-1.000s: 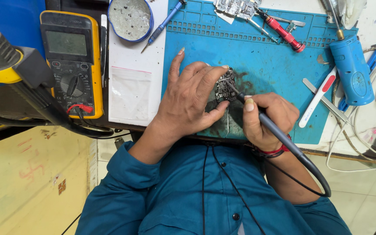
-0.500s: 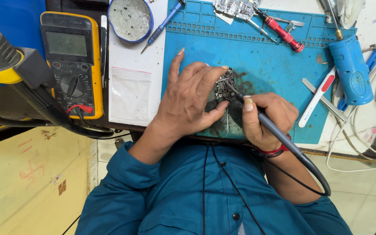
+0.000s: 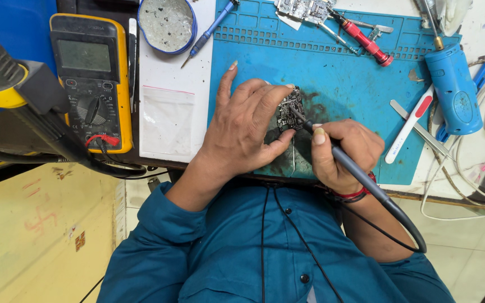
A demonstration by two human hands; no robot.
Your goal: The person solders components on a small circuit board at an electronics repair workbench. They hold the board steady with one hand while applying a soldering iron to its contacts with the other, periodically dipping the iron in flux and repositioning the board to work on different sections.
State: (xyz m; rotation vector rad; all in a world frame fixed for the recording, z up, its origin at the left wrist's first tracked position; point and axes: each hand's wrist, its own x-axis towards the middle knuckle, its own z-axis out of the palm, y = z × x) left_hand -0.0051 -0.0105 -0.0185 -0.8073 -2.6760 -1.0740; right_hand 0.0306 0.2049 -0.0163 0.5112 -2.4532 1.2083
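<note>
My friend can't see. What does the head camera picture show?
A person's left hand steadies a small circuit board on a blue work mat, while the right hand touches a soldering iron to it. A yellow multimeter sits at the left.

— Even, bright light falls across the blue mat (image 3: 338,73) at centre frame, with only soft shadows and no harsh glare.

— Focus holds sharp throughout; the wide lens bends straight lines at the left and right edges.
</note>
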